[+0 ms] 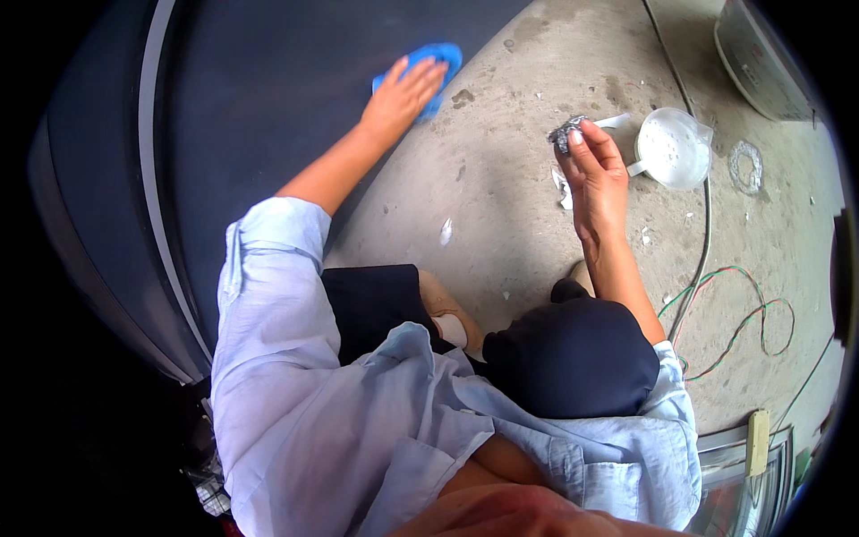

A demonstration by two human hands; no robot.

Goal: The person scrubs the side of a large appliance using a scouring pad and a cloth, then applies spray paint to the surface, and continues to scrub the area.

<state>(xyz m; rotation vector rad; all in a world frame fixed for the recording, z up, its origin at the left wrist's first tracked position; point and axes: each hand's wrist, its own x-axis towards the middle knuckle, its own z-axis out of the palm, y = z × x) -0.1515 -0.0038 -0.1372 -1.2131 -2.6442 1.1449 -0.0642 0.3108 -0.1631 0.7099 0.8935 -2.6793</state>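
Observation:
My left hand (407,94) holds a bright blue cloth (445,55) against a large dark panel (259,107), near the panel's edge. Its fingers lie stretched over the cloth, with blue showing around them. Raised above the concrete floor, my right hand (597,174) pinches a small crumpled, silvery wad (565,132) that looks like steel wool or foil. Beyond that hand, on the right, stands a translucent white plastic jug (673,150) with a handle and spout, white bits inside it.
A grey cable (687,89) crosses the floor behind the jug. A large grey tub (761,67) stands at the far right, a silvery ring-shaped coil (745,167) near it. Red and green wire (761,309) lies looped. Scraps litter the concrete (394,233). A framed panel (783,470) sits lower right.

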